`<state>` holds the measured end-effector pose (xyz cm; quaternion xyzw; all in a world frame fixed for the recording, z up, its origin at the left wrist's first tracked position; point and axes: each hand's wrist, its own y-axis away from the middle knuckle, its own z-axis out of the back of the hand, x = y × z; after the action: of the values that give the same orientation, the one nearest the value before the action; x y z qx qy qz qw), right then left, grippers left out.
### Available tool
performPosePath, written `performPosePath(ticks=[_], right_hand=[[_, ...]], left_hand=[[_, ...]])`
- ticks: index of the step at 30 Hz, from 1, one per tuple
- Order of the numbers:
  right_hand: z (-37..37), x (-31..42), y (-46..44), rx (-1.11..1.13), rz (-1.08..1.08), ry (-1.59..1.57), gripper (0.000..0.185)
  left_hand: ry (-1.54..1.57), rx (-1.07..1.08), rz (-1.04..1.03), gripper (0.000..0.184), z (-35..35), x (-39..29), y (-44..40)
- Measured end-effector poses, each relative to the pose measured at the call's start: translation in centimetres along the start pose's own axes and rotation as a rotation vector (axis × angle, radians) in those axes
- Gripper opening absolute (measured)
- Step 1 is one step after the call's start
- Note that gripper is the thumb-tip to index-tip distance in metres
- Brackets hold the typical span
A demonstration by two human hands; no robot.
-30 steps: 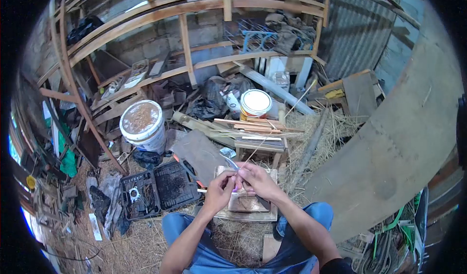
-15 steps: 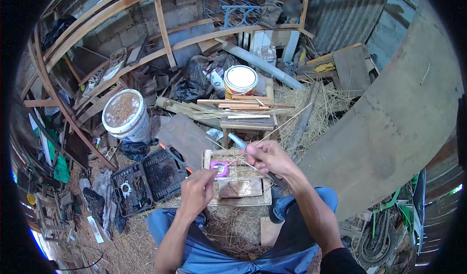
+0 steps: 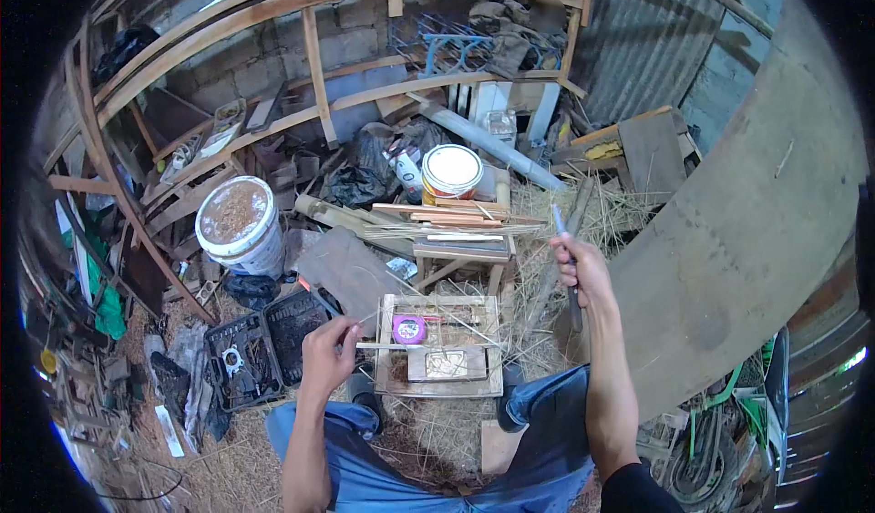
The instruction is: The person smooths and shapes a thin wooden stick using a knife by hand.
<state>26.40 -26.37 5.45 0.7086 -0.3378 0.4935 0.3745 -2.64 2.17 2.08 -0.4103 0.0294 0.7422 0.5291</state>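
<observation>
I had swung the right hand [image 3: 585, 271] rightward, fingers wrapped around the knife [image 3: 559, 221], so its blade stood clear of the wooden frame [image 3: 437, 389]. Left of that, I couldn't tell whether the left hand's [image 3: 328, 353] fingers pinched anything.

Legible txt: none | purple tape msr lbl [image 3: 409, 330]: too sm. | bucket print [image 3: 264, 254]: blurry
</observation>
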Motion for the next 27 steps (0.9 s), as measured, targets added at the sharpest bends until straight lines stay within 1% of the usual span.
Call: performPosePath(ticks=[1, 2, 4, 5, 6, 7, 8, 9, 10, 12, 13, 14, 15, 16, 17, 18, 19, 20, 21, 22, 23, 24, 26, 27], right_hand=[[-0.2, -0.2, 0.0, -0.095, 0.054, -0.047, 0.036], [-0.5, -0.8, 0.4, -0.083, 0.048, -0.048, 0.036], [-3.4, -0.6, 2.2, 0.012, 0.128, -0.01, 0.044], [-5.7, -0.8, 3.4, 0.048, 0.096, 0.141, 0.051], [-7.2, -2.1, 3.7, 0.163, 0.126, 0.315, 0.049], [-9.1, -3.1, 3.9, 0.233, -0.051, 0.463, 0.046], [-11.0, -4.7, 4.7, 0.38, 0.042, 0.503, 0.041], [-11.8, -7.3, 4.7, 0.449, -0.039, 0.384, 0.038], [-12.8, -7.9, 5.0, 0.515, -0.115, 0.192, 0.035], [-13.1, -7.4, 4.6, 0.534, -0.117, 0.083, 0.035], [-12.3, -6.9, 3.7, 0.491, -0.109, 0.076, 0.036], [-11.2, -6.4, 2.9, 0.453, -0.108, 0.073, 0.038], [-10.2, -5.0, 3.0, 0.516, -0.106, 0.02, 0.039], [-9.7, -4.5, 3.2, 0.508, -0.103, 0.018, 0.039], [-9.5, -4.3, 3.4, 0.515, -0.107, 0.106, 0.036], [-9.2, -4.2, 3.4, 0.524, -0.113, 0.197, 0.033], [-8.5, -3.8, 3.2, 0.417, -0.135, 0.249, 0.03], [-7.7, -3.2, 3.0, 0.279, -0.076, 0.293, 0.034], [-5.5, -3.9, 1.2, 0.235, -0.025, 0.228, 0.034], [-4.3, -2.4, 1.1, 0.172, -0.056, 0.158, 0.031], [-2.4, -1.8, 0.1, 0.169, -0.053, 0.153, 0.031], [-1.5, -1.3, 0.0, 0.153, -0.048, 0.147, 0.031], [0.1, -0.5, -0.2, 0.115, -0.021, 0.062, 0.033], [0.3, -0.6, -0.3, 0.048, 0.074, 0.085, 0.046]], left_hand=[[0.027, 0.021, 0.094, 0.009, -0.4, 0.2, 0.1], [0.019, 0.016, 0.103, 0.009, -1.1, 0.5, 0.2], [0.025, 0.013, 0.133, 0.011, -2.6, 0.5, -0.1], [0.066, 0.052, 0.142, 0.013, -3.2, 0.0, -0.2], [0.108, 0.094, 0.146, 0.015, -3.8, -0.8, -0.5], [0.098, 0.089, 0.142, 0.015, -4.5, -1.4, -0.7], [0.202, 0.085, 0.112, 0.015, -5.4, -2.1, -0.9], [0.308, 0.09, 0.076, 0.016, -6.2, -2.8, -1.0], [0.303, 0.114, 0.055, 0.016, -6.6, -3.4, -0.9], [0.217, 0.075, -0.027, 0.018, -6.9, -4.2, -0.3], [0.148, 0.005, -0.184, 0.017, -7.0, -4.0, -0.3], [0.147, 0.016, -0.196, 0.017, -6.8, -3.6, -0.2], [0.154, 0.069, -0.192, 0.018, -6.2, -3.8, -0.3], [0.161, 0.121, -0.183, 0.018, -5.6, -3.9, -0.4], [0.138, 0.172, -0.184, 0.019, -5.2, -4.1, -0.6], [0.14, 0.172, -0.181, 0.019, -5.1, -3.7, -0.5], [0.117, 0.17, -0.207, 0.019, -5.1, -3.1, -0.3], [0.095, 0.171, -0.233, 0.019, -5.0, -2.5, 0.0], [0.1, 0.177, -0.228, 0.019, -4.5, -1.7, 0.6], [0.09, 0.192, -0.175, 0.018, -3.8, -0.7, 1.1], [0.081, 0.209, -0.131, 0.018, -3.2, 0.0, 1.2], [0.085, 0.219, -0.145, 0.018, -2.8, 0.3, 1.0], [0.126, 0.216, -0.104, 0.017, -2.5, 0.4, 0.4], [0.138, 0.174, -0.066, 0.015, -2.8, 0.2, 0.2]])
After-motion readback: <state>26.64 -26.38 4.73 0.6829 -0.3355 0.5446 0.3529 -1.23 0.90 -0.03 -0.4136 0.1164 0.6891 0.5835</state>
